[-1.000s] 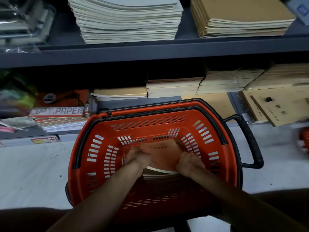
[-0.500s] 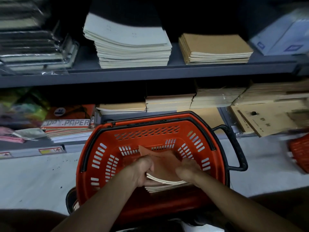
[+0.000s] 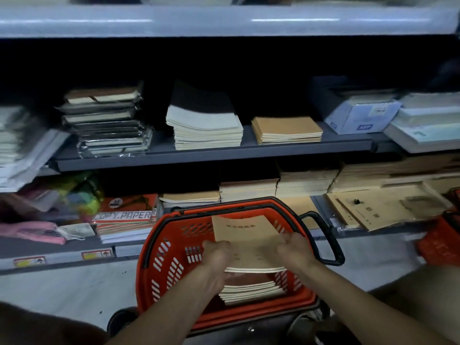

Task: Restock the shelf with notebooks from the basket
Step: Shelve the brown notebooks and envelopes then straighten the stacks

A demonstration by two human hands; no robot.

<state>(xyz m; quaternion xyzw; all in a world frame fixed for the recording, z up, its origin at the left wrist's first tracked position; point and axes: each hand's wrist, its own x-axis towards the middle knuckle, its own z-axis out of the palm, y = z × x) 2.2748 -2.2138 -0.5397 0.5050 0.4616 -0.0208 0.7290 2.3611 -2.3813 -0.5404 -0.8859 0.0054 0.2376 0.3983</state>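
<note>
A thin bundle of tan notebooks (image 3: pixel 245 236) is raised above the orange basket (image 3: pixel 159 247), held from both sides. My left hand (image 3: pixel 216 252) grips its left edge and my right hand (image 3: pixel 293 250) grips its right edge. Under the bundle, more notebooks (image 3: pixel 251 291) lie stacked on the basket's floor. On the middle shelf (image 3: pixel 209 155) sits a low stack of matching tan notebooks (image 3: pixel 286 129), beside a taller pale stack (image 3: pixel 205 128).
The lowest shelf holds tan notebook stacks (image 3: pixel 249 189), copy paper packs (image 3: pixel 124 215) and brown envelopes (image 3: pixel 373 212). Wrapped dark notebooks (image 3: pixel 109 123) and a blue-white box (image 3: pixel 361 115) share the middle shelf. A second orange basket (image 3: pixel 440 240) stands at the right edge.
Both hands have lifted the tan bundle up out of the basket, off the stack below. The view has tilted upward, showing the middle shelf and the shelf above.
</note>
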